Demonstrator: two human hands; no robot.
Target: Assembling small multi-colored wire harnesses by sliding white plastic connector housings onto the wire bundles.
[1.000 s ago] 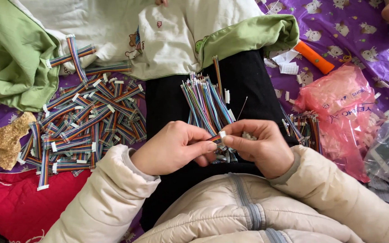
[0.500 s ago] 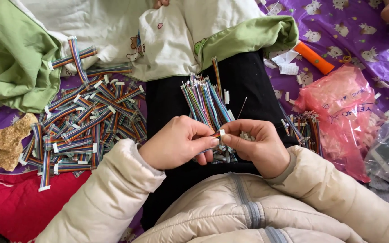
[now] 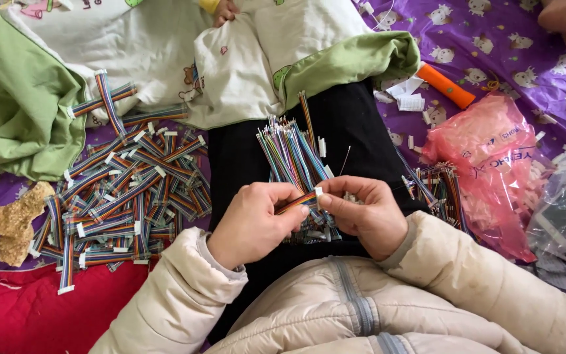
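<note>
cable pile [image 3: 122, 193] left, bag [image 3: 492, 164] right

One camera sits on the person's head and looks straight down, close to the lap. Both hands are near the bottom middle. The purple sheet [image 3: 492, 39] lies far.

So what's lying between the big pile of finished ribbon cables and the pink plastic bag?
In the head view, the person's dark-clothed lap lies between them, carrying a bundle of loose coloured wires.
</note>
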